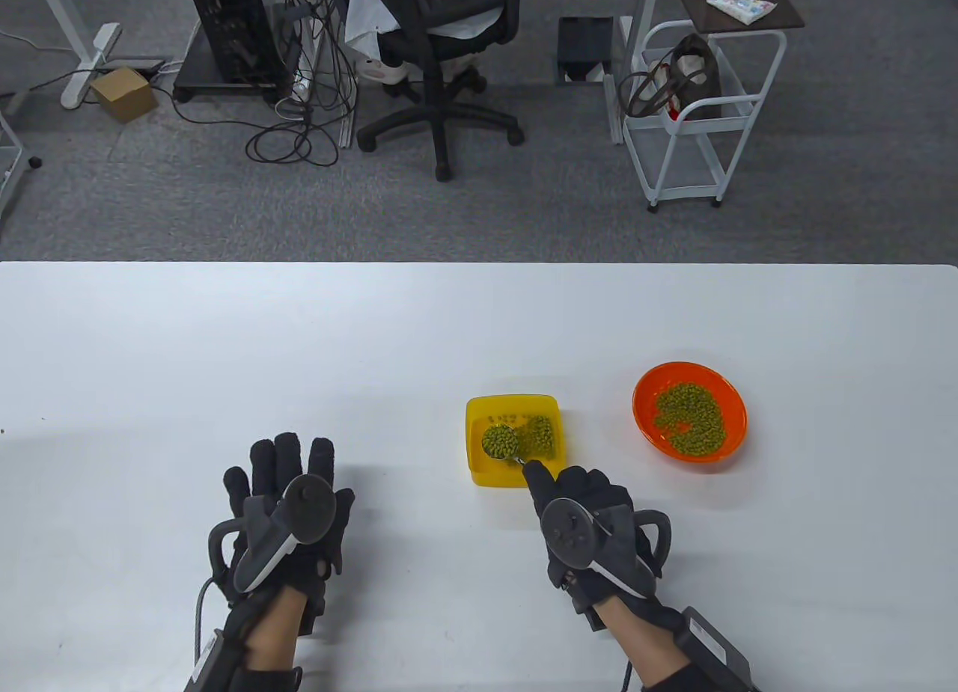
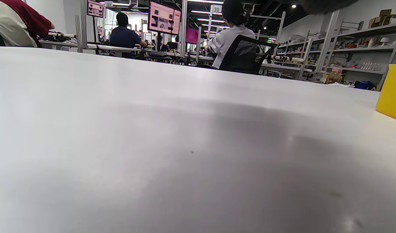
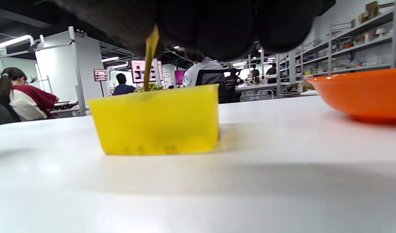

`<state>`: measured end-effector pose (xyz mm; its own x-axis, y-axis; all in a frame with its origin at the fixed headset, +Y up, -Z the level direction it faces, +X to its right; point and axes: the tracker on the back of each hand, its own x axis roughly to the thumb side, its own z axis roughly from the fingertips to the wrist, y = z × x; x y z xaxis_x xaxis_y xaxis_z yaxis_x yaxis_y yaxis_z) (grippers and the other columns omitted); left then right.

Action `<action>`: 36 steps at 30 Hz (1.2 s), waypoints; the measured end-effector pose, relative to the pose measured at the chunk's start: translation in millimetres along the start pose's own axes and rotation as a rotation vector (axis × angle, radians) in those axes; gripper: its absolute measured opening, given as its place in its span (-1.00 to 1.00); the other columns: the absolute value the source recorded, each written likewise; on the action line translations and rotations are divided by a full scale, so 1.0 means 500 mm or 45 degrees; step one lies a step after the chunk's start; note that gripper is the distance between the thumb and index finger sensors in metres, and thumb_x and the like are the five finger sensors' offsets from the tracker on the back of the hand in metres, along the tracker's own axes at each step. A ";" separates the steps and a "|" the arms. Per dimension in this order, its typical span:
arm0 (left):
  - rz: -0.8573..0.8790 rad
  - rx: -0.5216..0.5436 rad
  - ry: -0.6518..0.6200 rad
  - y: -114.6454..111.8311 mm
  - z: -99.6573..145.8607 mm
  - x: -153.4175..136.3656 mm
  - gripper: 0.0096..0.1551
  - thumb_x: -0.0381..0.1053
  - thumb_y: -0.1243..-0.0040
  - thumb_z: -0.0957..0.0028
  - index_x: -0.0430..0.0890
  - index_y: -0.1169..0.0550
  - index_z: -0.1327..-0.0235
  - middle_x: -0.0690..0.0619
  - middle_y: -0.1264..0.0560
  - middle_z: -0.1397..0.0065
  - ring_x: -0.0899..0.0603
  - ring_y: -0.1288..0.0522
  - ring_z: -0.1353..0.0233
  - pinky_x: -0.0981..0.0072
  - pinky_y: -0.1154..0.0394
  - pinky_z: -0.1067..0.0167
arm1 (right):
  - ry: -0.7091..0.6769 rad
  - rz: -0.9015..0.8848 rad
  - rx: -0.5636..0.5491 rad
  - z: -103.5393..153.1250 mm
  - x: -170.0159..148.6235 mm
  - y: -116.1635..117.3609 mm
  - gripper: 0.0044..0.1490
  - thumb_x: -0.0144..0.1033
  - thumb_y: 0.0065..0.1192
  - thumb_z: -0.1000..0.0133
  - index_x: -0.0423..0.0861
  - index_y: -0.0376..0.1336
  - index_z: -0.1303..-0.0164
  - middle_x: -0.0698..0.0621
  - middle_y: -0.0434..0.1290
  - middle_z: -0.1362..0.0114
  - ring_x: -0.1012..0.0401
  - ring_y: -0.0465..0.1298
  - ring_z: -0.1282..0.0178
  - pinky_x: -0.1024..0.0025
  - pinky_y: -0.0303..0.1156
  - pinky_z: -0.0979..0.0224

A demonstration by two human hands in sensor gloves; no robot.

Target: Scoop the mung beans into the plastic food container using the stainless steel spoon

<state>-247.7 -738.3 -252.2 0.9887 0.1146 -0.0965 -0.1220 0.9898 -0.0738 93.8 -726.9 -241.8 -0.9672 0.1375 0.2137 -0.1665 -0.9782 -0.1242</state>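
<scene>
A yellow plastic container sits at the table's middle with a small heap of mung beans inside. My right hand grips the handle of a stainless steel spoon, whose bowl is heaped with beans and held over the container's left half. In the right wrist view the container is close ahead and the spoon handle hangs from my fingers above it. An orange bowl with more mung beans stands to the right. My left hand rests flat on the table, holding nothing.
The orange bowl also shows at the right of the right wrist view. The yellow container's corner shows at the right edge of the left wrist view. The white table ends at a far edge; an office chair and cart stand beyond.
</scene>
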 end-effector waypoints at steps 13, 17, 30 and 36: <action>-0.001 0.004 -0.004 0.000 0.000 0.000 -0.13 0.35 0.09 0.00 0.28 0.09 -0.54 -0.02 0.27 -0.69 -0.28 0.32 -0.66 -0.40 0.40 -0.42 | -0.285 0.580 -0.248 0.009 0.027 -0.020 -0.44 -0.19 0.19 -0.17 0.22 0.24 -0.42 0.21 0.42 -0.14 0.16 0.46 -0.19 -0.02 0.37 -0.43; -0.001 0.005 -0.007 0.000 0.000 0.001 -0.13 0.35 0.09 0.00 0.28 0.09 -0.54 -0.02 0.27 -0.69 -0.28 0.32 -0.66 -0.41 0.40 -0.42 | -0.228 0.517 -0.283 0.007 0.008 -0.040 -0.45 -0.17 0.17 -0.17 0.22 0.24 -0.42 0.22 0.43 -0.13 0.17 0.47 -0.18 0.00 0.38 -0.42; -0.002 -0.008 -0.008 -0.001 0.000 0.002 -0.13 0.35 0.09 0.00 0.28 0.10 -0.54 -0.02 0.28 -0.69 -0.28 0.33 -0.65 -0.40 0.40 -0.42 | 0.462 -0.095 -0.266 0.010 -0.250 -0.102 -0.44 -0.11 0.17 -0.15 0.09 0.30 -0.39 0.27 0.49 -0.11 0.21 0.56 -0.10 0.04 0.47 -0.34; 0.003 -0.010 -0.007 -0.001 0.000 0.002 -0.13 0.35 0.09 0.00 0.28 0.10 -0.54 -0.02 0.28 -0.69 -0.28 0.32 -0.66 -0.40 0.40 -0.42 | 0.765 -0.715 -0.217 0.033 -0.362 -0.069 -0.42 -0.15 0.20 -0.12 0.13 0.29 -0.41 0.23 0.54 -0.05 0.17 0.59 -0.03 0.02 0.48 -0.29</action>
<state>-246.5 -738.9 -252.3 0.9889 0.1173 -0.0910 -0.1248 0.9888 -0.0816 277.7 -720.6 -260.4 -0.6618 0.7036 -0.2589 -0.6335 -0.7095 -0.3087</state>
